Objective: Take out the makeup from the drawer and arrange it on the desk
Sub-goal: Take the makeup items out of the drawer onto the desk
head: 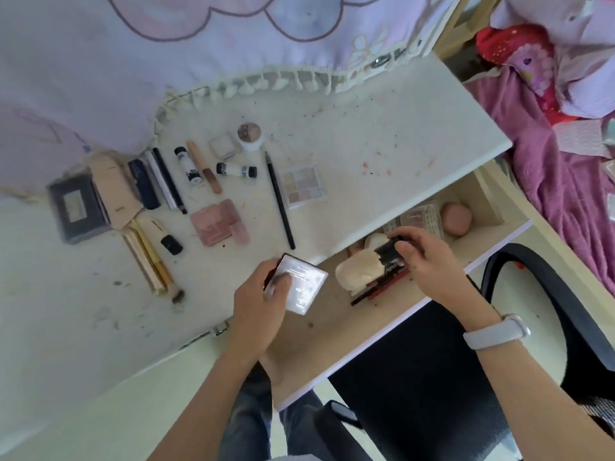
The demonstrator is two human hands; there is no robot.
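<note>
My left hand (263,297) grips a shiny silver square compact (301,282) at the desk's front edge, over the open drawer (332,331). My right hand (429,261) pinches a small black makeup item (389,252) above the drawer's contents. In the drawer lie a beige puff (357,272), red and black pencils (382,287), a pink sponge (456,219) and a patterned packet (424,221). On the white desk (382,134) several items are laid out: a pastel palette (303,186), a long black pencil (281,201), a pink compact (216,224), tubes and a dark case (78,207).
A lilac cloth with tassels (199,44) hangs over the desk's back. A black chair (466,377) stands under the drawer at the lower right. A bed with pink and purple bedding (559,144) lies to the right. The desk surface is stained.
</note>
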